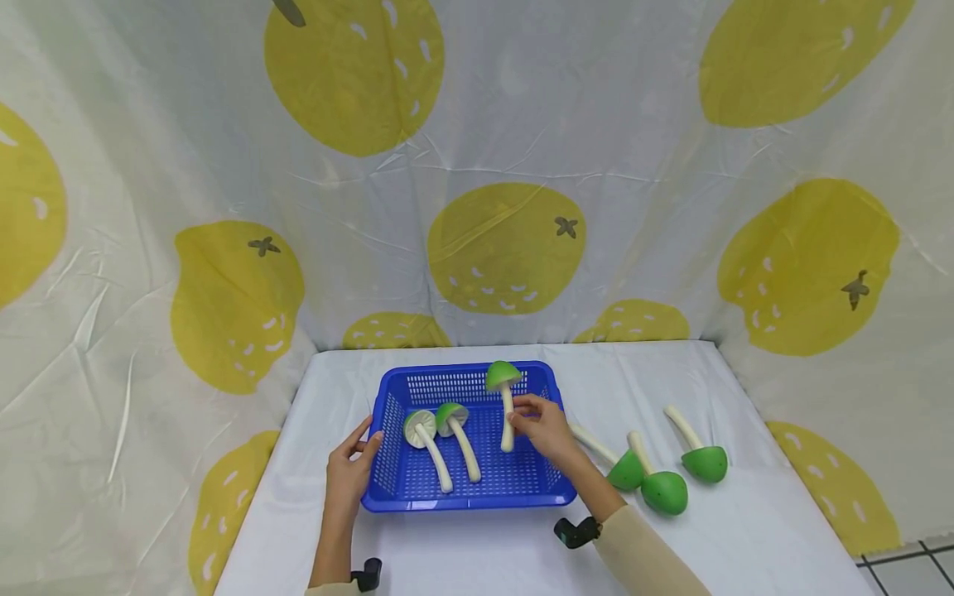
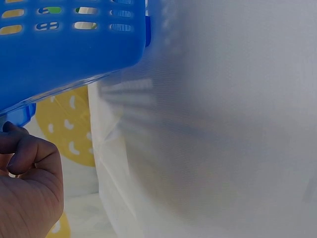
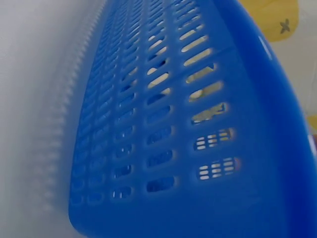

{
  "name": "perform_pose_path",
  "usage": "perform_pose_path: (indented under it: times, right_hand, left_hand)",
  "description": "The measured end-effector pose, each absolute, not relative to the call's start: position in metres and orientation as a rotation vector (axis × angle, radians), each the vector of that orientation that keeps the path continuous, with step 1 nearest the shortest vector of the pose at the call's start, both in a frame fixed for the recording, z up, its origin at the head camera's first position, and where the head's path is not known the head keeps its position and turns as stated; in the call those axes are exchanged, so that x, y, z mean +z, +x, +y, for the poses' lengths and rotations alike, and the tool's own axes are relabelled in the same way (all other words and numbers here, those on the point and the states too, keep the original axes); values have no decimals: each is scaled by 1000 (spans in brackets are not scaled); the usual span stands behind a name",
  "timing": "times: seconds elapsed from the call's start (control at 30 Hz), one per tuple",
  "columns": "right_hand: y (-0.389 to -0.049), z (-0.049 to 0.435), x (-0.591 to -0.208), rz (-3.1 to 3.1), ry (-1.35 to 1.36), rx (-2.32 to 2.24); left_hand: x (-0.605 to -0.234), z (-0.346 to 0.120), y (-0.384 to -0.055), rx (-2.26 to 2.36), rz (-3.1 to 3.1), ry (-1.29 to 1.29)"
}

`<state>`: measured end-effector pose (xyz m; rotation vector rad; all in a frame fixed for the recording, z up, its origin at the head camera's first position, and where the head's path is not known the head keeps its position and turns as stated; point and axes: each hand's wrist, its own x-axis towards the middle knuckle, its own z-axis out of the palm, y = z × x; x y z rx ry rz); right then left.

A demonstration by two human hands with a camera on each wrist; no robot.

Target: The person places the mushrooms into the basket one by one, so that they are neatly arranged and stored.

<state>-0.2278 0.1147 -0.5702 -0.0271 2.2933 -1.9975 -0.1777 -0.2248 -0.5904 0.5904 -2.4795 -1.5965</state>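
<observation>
A blue plastic basket [image 1: 477,502] with slotted walls stands on the white-covered table. My left hand [image 1: 349,476] grips its left rim, thumb toward the inside; the left wrist view shows curled fingers [image 2: 37,153] at the rim. Over the basket's right part, my right hand [image 1: 547,428] pinches the white stem of a toy mushroom [image 1: 503,377], its green cap pointing up and away. Inside lie two more mushrooms, one with its pale underside [image 1: 420,429] showing, the other with a green cap edge [image 1: 451,411]. The basket's slotted wall [image 3: 163,114] fills the right wrist view, hiding most of that hand.
Right of the basket lie three more green-capped mushrooms: one partly behind my right forearm [image 1: 627,471], one in front [image 1: 664,493], one farther right [image 1: 704,463]. A lemon-printed curtain [image 1: 507,248] encloses the table [image 1: 477,550] at the back and sides.
</observation>
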Motion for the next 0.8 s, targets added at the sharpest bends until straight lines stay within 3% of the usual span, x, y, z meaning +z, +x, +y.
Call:
perform_pose_path:
  times: [0.8]
  right_hand:
    - [-227, 100, -587, 2291, 21, -1889]
  left_hand:
    - [-592, -225, -178, -1604, -2469, 599]
